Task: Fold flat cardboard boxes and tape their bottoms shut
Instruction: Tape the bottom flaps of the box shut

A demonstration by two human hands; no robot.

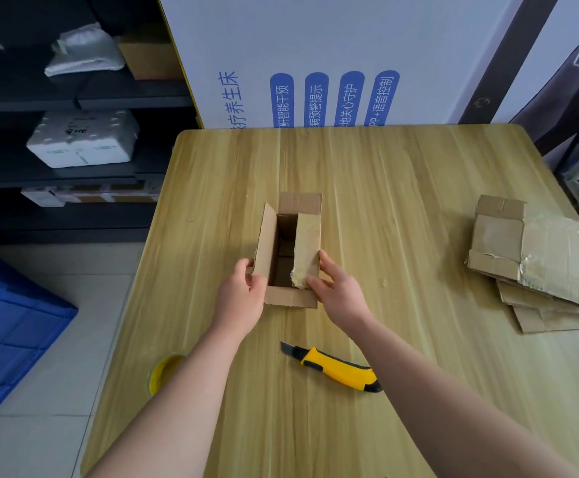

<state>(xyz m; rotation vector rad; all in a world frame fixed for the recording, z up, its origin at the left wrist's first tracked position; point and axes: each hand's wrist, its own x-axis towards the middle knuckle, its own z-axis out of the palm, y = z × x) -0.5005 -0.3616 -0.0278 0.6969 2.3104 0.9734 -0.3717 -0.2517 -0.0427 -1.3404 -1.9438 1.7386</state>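
- Head view: an open cardboard box (291, 299) stands mid-counter (402, 188) with its flaps raised.
- At the box's left flap (266, 243), the left hand (243, 293) grips the near end.
- At the taped right flap (308, 250), the right hand (338, 293) pinches the near end, thumb on top.
- Nearer the person than the box lies a yellow utility knife (332, 367).
- Well to the box's right, flattened boxes (540, 263) are stacked.
- Nearer and left of the box, a yellow roll (163, 372), probably tape, is half hidden by the forearm.

Wooden table (402, 188), dark shelving (84, 98) at left, pale tiled floor (84, 305), white printed panel (315, 46) behind
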